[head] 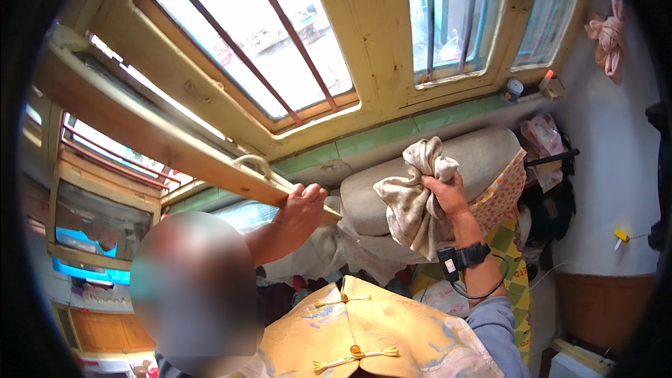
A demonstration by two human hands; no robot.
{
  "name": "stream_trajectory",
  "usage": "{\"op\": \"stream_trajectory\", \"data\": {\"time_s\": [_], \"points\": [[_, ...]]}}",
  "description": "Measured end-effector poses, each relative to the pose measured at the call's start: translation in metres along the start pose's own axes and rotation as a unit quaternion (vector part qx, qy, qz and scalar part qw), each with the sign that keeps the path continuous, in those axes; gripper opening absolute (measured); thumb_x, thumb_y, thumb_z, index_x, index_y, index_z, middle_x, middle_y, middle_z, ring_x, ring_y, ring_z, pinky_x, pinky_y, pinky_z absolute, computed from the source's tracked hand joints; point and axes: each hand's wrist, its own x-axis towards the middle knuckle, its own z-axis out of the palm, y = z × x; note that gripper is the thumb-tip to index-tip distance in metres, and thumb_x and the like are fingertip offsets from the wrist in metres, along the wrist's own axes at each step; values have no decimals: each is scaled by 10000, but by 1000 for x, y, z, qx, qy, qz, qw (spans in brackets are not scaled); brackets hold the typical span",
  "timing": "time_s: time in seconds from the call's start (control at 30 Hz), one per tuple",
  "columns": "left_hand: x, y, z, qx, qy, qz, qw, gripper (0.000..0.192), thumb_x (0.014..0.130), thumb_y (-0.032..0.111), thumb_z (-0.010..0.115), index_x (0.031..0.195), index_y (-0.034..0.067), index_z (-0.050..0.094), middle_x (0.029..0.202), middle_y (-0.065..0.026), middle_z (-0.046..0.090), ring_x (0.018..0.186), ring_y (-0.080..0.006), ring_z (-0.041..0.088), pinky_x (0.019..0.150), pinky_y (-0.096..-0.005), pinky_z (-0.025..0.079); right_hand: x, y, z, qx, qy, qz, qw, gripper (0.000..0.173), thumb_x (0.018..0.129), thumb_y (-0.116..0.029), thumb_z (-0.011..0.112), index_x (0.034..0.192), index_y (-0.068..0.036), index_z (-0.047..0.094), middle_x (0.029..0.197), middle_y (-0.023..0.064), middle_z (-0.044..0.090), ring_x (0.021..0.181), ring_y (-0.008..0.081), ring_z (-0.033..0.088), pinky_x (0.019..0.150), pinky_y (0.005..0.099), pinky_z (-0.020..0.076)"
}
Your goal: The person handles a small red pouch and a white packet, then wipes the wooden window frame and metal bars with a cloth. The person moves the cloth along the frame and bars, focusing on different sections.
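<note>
My right hand (449, 191) grips a bunched, mottled beige-white cloth (412, 210), which hangs in folds over a rolled grey padded bundle. My left hand (304, 207) has its fingers wrapped around the lower edge of an open wooden window sash (173, 149), just below its curved handle (254, 163). A black strap with a small device (458, 262) sits around my right wrist. Part of the left arm is hidden by a blurred patch.
Barred windows in a yellow wooden frame (375, 63) rise ahead, above a green tiled sill (375, 134). The grey rolled bundle (478, 168) lies below. A blue-and-white container (513, 89) stands on the sill at right. A knotted pink cloth (609, 37) hangs on the wall.
</note>
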Motion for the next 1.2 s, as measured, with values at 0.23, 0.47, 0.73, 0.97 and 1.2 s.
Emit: {"op": "stream_trajectory", "data": {"time_s": [0.23,0.47,0.73,0.97,1.2], "points": [[-87,31,11,48,-13,-55,997,249,719,201,573,903,57,658,1018,-83,545,1049,-235,455,853,-369,385,16,10,34,16,-64,5,998,302,774,-47,684,1064,6,614,1021,64,641,922,157,609,804,305,502],[-157,43,37,-51,-93,-171,980,199,730,200,581,859,57,635,943,-116,571,976,-274,528,885,-419,382,25,18,64,-20,-95,15,995,309,764,-59,687,1059,6,624,1023,66,649,922,151,611,804,302,500],[-201,26,67,-104,-155,-244,952,177,754,192,603,898,89,615,949,-86,586,998,-250,533,914,-454,379,37,21,92,-62,-93,34,993,315,761,-90,697,1050,23,643,1017,64,659,912,140,612,791,295,498],[-165,-30,108,-125,8,-276,953,149,741,165,624,868,97,585,891,-73,565,909,-237,539,907,-410,392,47,28,108,-90,-39,42,994,386,746,-76,711,1108,12,613,1066,77,646,954,154,603,833,303,485],[-65,-71,221,-235,91,-275,928,212,705,179,686,855,89,566,883,-86,564,922,-257,554,837,-395,417,57,50,110,-188,-3,40,981,421,721,-72,725,1109,25,594,1065,91,645,956,180,607,847,307,483]]}}
